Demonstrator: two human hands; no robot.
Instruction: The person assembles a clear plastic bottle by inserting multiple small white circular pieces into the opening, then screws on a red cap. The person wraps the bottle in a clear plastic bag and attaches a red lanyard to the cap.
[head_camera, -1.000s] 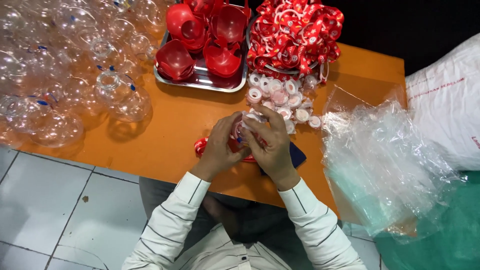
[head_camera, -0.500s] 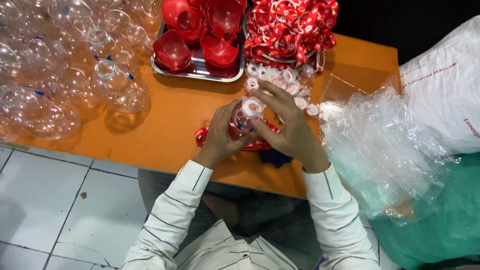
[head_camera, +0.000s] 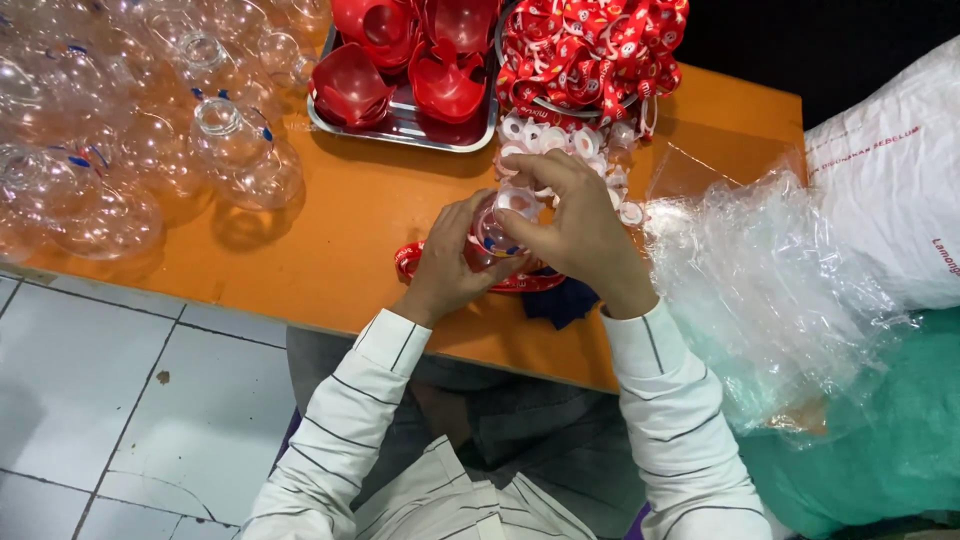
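Since half a second ago both hands have stayed together at mid-table; the view has tipped so the tray sits nearer the top edge. The right hand (head_camera: 580, 235) now arches more over the top, fingers on the white cap (head_camera: 519, 201).

Left hand (head_camera: 450, 265) cups a small clear bottle (head_camera: 492, 238) from the left, closed around it. Right hand pinches the cap on the bottle's mouth. Bottle held just above the table, over a red strap (head_camera: 415, 262) lying flat.

Orange table (head_camera: 340, 230). Far left: heap of clear round bottles (head_camera: 150, 130). Far centre: metal tray (head_camera: 400, 125) with red plastic cups (head_camera: 400, 50). To its right, a pile of red-and-white straps (head_camera: 590, 50), and loose white caps (head_camera: 545, 140) just beyond the hands. Right: crumpled clear plastic bags (head_camera: 770, 290), white sack (head_camera: 890, 170). Pale tiled floor (head_camera: 120, 400) near left.
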